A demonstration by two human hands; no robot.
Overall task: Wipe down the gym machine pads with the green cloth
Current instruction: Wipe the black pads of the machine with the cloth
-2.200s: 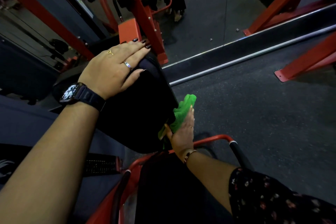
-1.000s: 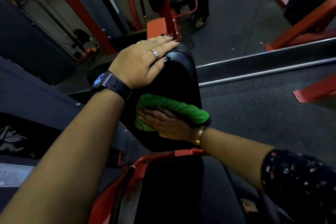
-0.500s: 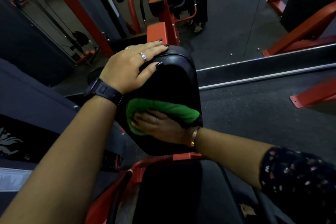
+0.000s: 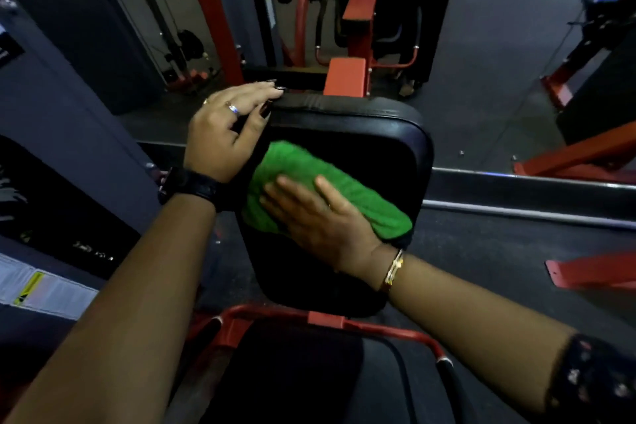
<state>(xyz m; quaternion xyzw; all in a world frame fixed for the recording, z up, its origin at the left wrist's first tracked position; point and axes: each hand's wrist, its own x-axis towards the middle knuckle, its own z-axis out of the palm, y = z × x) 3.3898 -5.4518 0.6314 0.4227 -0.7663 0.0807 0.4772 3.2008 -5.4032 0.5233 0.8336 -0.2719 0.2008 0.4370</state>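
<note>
Fingers (image 4: pixel 303 188) of the right hand (image 4: pixel 320 220) lie flat and spread on the green cloth (image 4: pixel 309 169), pressing it against the face of the upright black pad (image 4: pixel 389 148); they push on it, not clasp it. Left hand (image 4: pixel 223 134) curls loosely over the pad's upper left corner, steadying it. The cloth sits bunched across the pad's middle, toward its left side. Judging by this, wiping of this 1 pad is in hand: its top band and lower part look untouched under the cloth, though no wet trace shows. A second dark pad (image 4: pixel 285 375) below, inside the red frame (image 4: pixel 323 318), seems left to do.
</note>
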